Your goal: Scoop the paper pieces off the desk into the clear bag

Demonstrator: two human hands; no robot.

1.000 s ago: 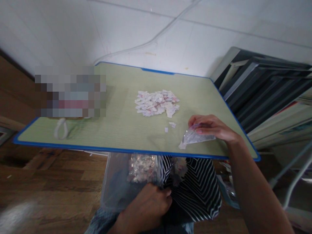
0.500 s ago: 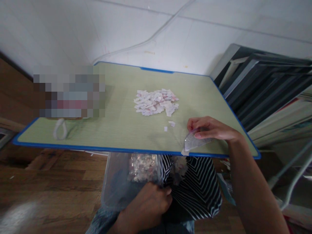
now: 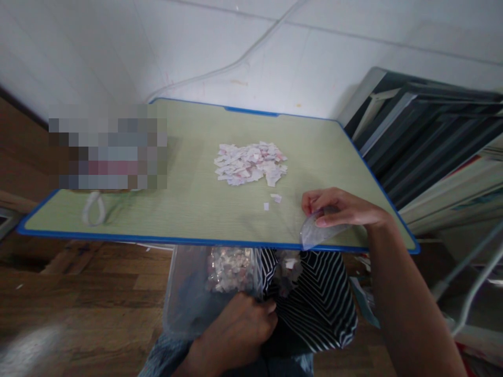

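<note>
Scraps (image 3: pixel 247 165): heaped mid-table (image 3: pixel 184 204); two loose bits (image 3: pixel 276 198) lie nearer.
Plastic (image 3: pixel 314 233): tip at the near edge, pinched between the right hand's (image 3: pixel 340 206) fingers.
Bag (image 3: pixel 322 303): below that edge, left hand (image 3: pixel 249 322) closed on its left side.
Sweep: best slow, few bits at once, mouth wide.

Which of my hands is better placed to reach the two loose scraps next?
Your right hand, probably. It is over the table, to the right of the two loose scraps, holding a clear plastic piece. Your left hand is below the table's near edge, by the striped fabric.
</note>
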